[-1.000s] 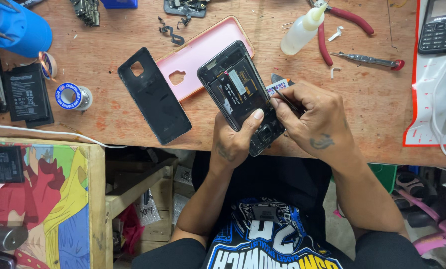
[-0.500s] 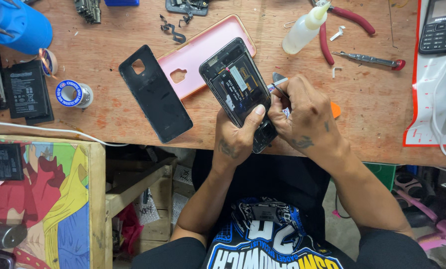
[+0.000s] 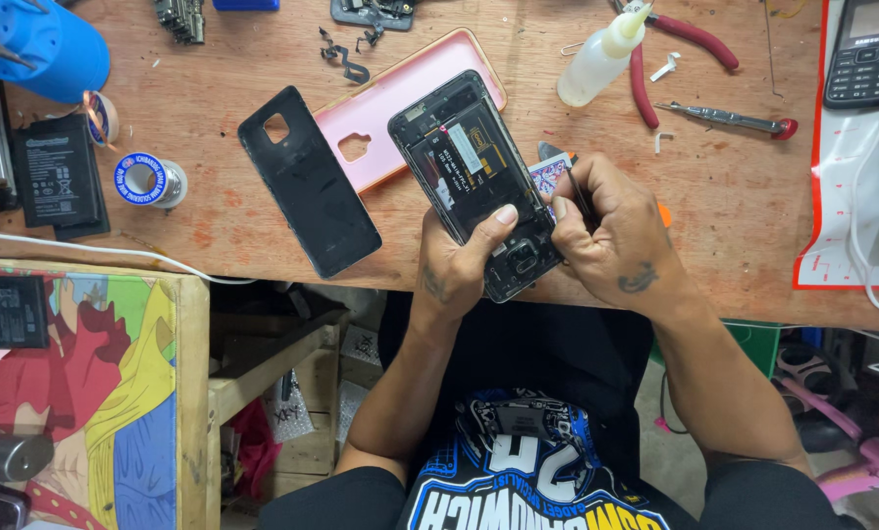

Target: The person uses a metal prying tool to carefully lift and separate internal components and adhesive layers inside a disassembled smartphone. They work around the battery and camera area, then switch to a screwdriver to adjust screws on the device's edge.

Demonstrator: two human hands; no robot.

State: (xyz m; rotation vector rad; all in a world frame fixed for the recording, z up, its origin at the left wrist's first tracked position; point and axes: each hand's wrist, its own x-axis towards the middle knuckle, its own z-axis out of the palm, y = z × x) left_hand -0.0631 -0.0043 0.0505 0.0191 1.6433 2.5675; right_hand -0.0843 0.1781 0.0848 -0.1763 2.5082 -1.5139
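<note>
Head view shows my left hand [image 3: 459, 270] gripping the opened phone [image 3: 476, 182] at the surface's near edge, long axis slanting away leftward, while my right hand [image 3: 611, 236], just right, pinches a thin tool [image 3: 579, 196] against it.

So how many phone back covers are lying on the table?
2. A black cover lies left of the opened phone held in the left hand. A pink cover lies behind it, partly under the phone. Others may be hidden off-frame.
</note>
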